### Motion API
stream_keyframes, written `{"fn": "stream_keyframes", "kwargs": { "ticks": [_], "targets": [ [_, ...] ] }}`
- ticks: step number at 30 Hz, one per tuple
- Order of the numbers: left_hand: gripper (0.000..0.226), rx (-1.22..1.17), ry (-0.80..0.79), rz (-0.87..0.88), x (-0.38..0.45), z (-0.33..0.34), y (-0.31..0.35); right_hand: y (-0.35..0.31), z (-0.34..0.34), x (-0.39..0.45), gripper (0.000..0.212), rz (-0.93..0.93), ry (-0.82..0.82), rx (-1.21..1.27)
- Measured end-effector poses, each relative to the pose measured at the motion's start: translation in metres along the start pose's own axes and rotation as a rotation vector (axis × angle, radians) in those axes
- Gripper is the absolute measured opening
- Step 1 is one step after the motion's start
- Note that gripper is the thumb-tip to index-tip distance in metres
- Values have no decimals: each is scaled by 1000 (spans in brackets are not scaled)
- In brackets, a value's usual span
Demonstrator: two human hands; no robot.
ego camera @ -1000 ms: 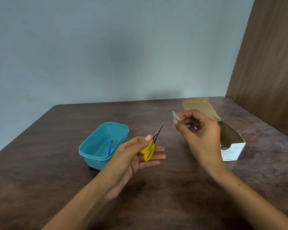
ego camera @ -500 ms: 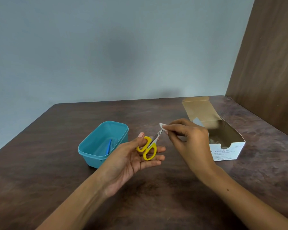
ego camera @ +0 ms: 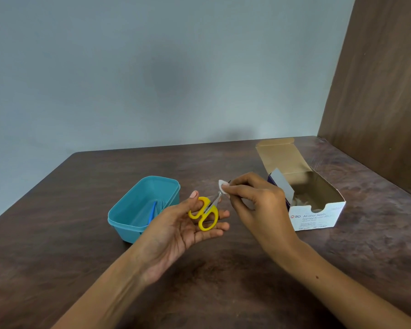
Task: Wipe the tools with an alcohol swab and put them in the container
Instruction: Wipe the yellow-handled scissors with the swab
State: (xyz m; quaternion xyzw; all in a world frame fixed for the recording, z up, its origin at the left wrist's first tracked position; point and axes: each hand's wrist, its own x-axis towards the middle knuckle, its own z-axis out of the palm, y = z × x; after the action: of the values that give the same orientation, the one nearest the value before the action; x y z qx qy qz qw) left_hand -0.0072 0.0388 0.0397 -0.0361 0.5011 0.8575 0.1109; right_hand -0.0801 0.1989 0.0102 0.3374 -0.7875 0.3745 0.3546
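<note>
On the table [ego camera: 57,269], the teal container [ego camera: 138,207] sits at nine o'clock from the hands. The left hand [ego camera: 180,231] cradles light, stiff scissors [ego camera: 205,213] by their yellow loops, thumb hooked through one. At two o'clock of them the right hand [ego camera: 259,200] pinches the soft swab [ego camera: 222,185] around the blades; the loops look the safest hold, the blades sharp and likely slick.

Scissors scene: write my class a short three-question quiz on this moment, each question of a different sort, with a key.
1. True or false: the scissors lie in the tub.
2. Which hand pinches the swab? A left B right
3. Fill in: the right hand presses the swab on the scissors' ____.

Key
1. False: the left hand holds them by the yellow handles.
2. B
3. Blades

The box stands open.
</note>
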Motion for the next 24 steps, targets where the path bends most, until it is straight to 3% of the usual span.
{"fn": "stream_keyframes", "kwargs": {
  "ticks": [5, 14, 19, 24],
  "targets": [
    [38, 16, 11, 0, 0, 0, 1, 1, 0, 1, 14, -6, -1, -1],
    [56, 23, -7, -32, -1, 2, 3, 12, -1, 4, 14, 112, 50, -35],
    [42, 223, 37, 43, -5, -3, 15, 12, -4, 7, 14, 175, 56, -39],
    [43, 560, 165, 237, -14, -14, 40, -3, -2, 6, 10, 319, -22, 199]
  ]
}}
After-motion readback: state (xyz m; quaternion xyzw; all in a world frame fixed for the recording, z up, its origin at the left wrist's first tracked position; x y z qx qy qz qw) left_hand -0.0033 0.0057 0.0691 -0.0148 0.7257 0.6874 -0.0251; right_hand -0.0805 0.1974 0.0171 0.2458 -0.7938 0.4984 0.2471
